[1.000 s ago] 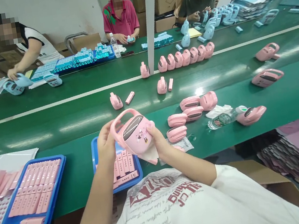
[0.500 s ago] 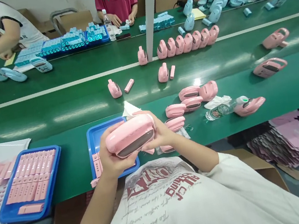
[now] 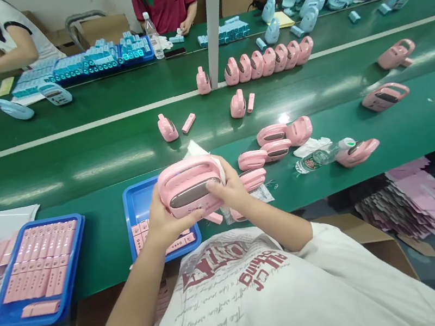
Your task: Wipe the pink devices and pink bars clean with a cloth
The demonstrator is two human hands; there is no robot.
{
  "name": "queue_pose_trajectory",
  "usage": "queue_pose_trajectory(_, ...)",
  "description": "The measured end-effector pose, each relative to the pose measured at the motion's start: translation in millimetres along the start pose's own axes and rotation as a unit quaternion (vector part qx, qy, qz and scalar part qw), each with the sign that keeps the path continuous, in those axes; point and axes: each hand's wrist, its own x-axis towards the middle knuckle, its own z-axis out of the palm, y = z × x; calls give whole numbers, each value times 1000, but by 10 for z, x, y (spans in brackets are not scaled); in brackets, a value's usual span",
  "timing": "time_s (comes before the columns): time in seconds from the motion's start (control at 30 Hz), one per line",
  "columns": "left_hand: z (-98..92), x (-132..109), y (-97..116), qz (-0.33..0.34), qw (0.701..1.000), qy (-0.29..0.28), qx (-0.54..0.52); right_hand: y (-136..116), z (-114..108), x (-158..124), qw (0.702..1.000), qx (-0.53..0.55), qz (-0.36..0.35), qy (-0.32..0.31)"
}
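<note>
I hold a glossy pink plastic housing [image 3: 195, 193] in both hands above the edge of a blue tray [image 3: 133, 193]. The housing has a looped handle along its top and a dark oval panel on its front. My left hand [image 3: 163, 219] is wrapped round its left end and underside. My right hand [image 3: 233, 187] grips the right end, with the thumb on the dark panel. A white cloth or tissue [image 3: 195, 149] shows behind the housing and beside my right fingers; its hidden part I cannot make out. Small pink pieces [image 3: 141, 231] lie in the tray.
On the right stand several pink housings [image 3: 253, 158] and a lying water bottle [image 3: 320, 159]. Another blue tray [image 3: 80, 229] with pink pieces is on the left. More housings [image 3: 269, 61] line the green belt [image 3: 117, 157]. Co-workers sit across, among blue parts [image 3: 90, 62].
The housing has turned so its dark panel and handle face me more. My right thumb has moved onto the panel. A co-worker at far left has raised a blue piece.
</note>
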Motion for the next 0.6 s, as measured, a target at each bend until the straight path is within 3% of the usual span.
queue_pose_trajectory(0.1, 42, -17, 27, 2, 998, 3, 62, -127, -54, 138, 995, -66, -74, -17)
queue_pose_trajectory(0.2, 101, 29, -10, -15, 995, 35, 91, -212, -40, 275, 964, -181, -168, -101)
queue_pose_trajectory(0.27, 142, 112, -61, -59, 997, 50, 21, -201, -10, 339, 925, -245, -235, -169)
queue_pose_trajectory(0.33, 177, 206, -93, -114, 983, 67, -130, -144, 1, 370, 904, -285, -266, -176)
queue_pose_trajectory(0.43, 208, 300, -46, -219, 904, 109, -351, -12, -23, 343, 924, -295, -228, -88)
queue_pose_trajectory(0.5, 218, 320, 35, -292, 845, 125, -431, 98, -13, 280, 934, -292, -200, -44)
queue_pose_trajectory(0.6, 239, 324, 114, -367, 768, 118, -511, 279, 103, 165, 902, -356, -242, -31)
